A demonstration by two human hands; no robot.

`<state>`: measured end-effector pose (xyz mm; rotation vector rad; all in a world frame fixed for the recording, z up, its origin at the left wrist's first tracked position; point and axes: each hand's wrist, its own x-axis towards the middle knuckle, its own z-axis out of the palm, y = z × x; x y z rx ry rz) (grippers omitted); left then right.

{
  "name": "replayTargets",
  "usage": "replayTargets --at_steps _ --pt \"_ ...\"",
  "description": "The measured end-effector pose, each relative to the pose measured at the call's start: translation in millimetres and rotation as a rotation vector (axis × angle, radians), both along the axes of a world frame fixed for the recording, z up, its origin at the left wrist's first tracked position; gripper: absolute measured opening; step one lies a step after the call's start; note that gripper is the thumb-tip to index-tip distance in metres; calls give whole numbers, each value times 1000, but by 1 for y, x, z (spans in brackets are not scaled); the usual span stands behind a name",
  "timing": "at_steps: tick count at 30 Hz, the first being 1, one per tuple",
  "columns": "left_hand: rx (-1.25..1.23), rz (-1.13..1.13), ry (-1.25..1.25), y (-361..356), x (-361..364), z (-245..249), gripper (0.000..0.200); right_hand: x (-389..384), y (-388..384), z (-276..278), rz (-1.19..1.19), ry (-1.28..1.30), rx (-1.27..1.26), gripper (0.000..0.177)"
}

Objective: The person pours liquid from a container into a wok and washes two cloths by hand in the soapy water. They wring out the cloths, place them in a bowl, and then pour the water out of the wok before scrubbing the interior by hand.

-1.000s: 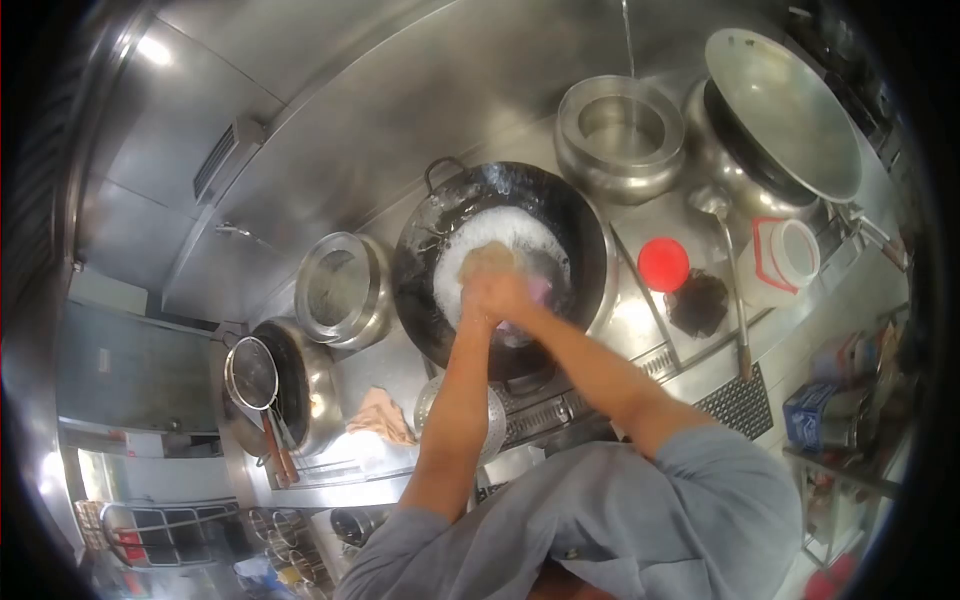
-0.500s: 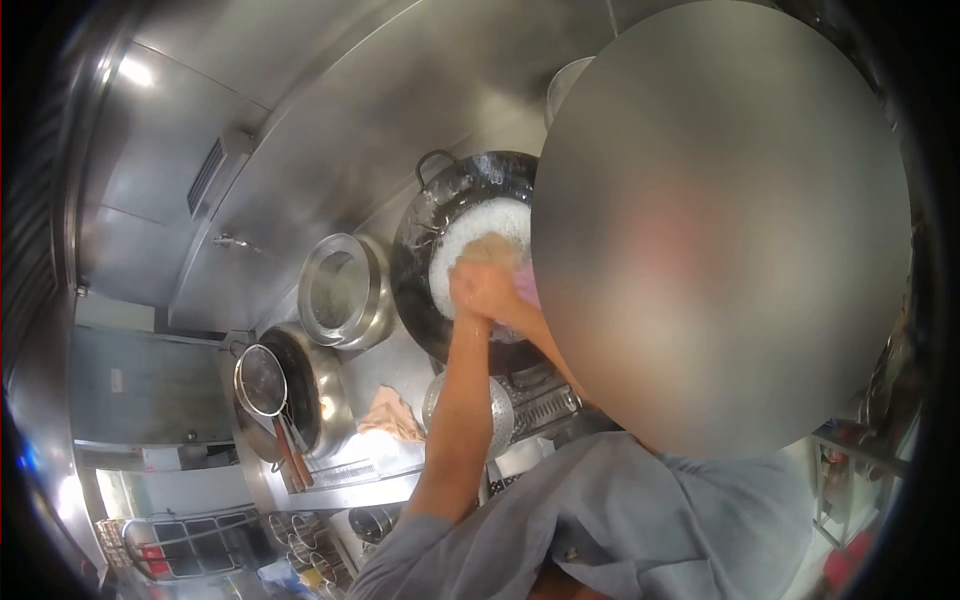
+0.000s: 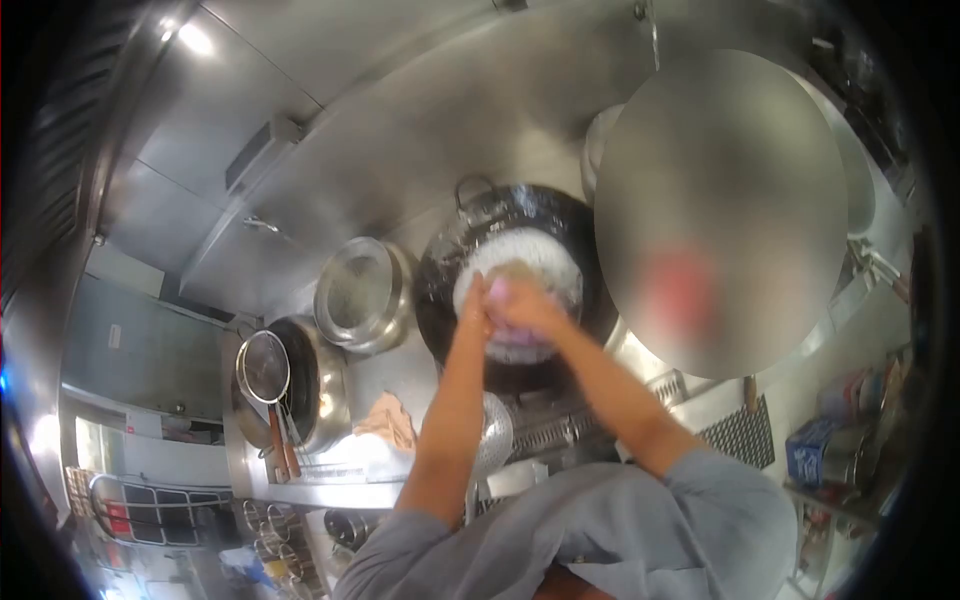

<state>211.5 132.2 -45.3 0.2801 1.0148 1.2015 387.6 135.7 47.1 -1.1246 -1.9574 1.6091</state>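
Over the wide black wok (image 3: 440,325) my hands meet just above a pool of white foam (image 3: 535,245). Between them shows a pink, soft, cloth-like thing (image 3: 500,290), with more pink in the foam below. My left hand (image 3: 478,302) is closed along its left side. From the right my right hand (image 3: 535,308), smeared by motion, closes round it. A tan, rough-looking patch (image 3: 513,270) lies just past the fingertips, partly covered by them.
Left of the wok sits a steel pot (image 3: 360,295); nearer stands another pot (image 3: 330,375) with a wire strainer (image 3: 264,366) across it. A tan cloth (image 3: 388,420) and a perforated ladle (image 3: 493,435) lie on the counter. A blurred patch hides the area at right.
The view has shifted, so more of the right side shows. My hands, formerly clasped together over the tan patch, are now slightly apart with the pink thing between them.
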Motion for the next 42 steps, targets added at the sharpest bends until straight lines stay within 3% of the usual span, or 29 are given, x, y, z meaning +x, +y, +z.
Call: replayTargets --at_steps 1,2,3,5,6,9,15,16,18,21,22,24,27,29,31,33,34,36,38,40,41,42 --pt "-27 44 45 -1 7 -17 52 -47 -6 -78 -108 156 649 30" --pt "60 58 98 -2 14 -38 51 -40 -28 -36 -25 52 844 29" --pt "189 76 178 0 17 -59 51 -46 -27 -44 -187 215 985 29" --pt "383 118 317 13 15 -106 50 -47 10 -77 -365 285 783 31" --pt "285 103 192 7 24 -93 48 -38 20 -65 -456 23 478 31" --pt "101 98 38 -2 41 -60 43 -39 13 -59 -698 166 976 31" --pt "-57 155 66 -19 65 21 35 -9 37 -84 -520 20 432 35" --pt "-18 130 99 -17 63 16 37 -19 30 -84 -513 91 550 34" --pt "169 -37 442 -10 57 1 42 -40 1 -74 -492 218 775 33" --pt "703 -340 1687 -14 51 -10 49 -44 3 -65 -646 109 1178 31" --pt "825 -357 1912 -14 46 -16 51 -41 5 -64 -619 112 962 32" --pt "639 -351 1705 -11 53 -19 50 -27 21 -59 -560 113 542 33" --pt "306 -150 1034 -9 62 1 48 -37 -11 -59 -423 94 675 40" --pt "151 -26 776 -20 73 28 47 -22 7 -56 -446 133 416 40" --pt "85 40 690 -32 82 71 46 -1 35 -40 -344 156 221 43" --pt "256 -133 793 -30 53 99 37 25 47 -17 -114 149 77 49" --pt "340 -218 841 -33 39 108 33 42 50 -11 -13 98 126 47" --pt "362 26 478 -32 23 105 30 67 52 -6 192 0 221 43" --pt "240 130 135 -14 6 82 35 52 43 -34 -39 212 39 33" --pt "54 40 56 -7 28 71 41 26 14 -33 -259 502 -95 17" --pt "-42 -1 17 -7 42 61 45 -10 12 -77 -187 458 136 17" --pt "196 -54 119 16 14 -27 55 -44 16 -118 -112 411 366 18"
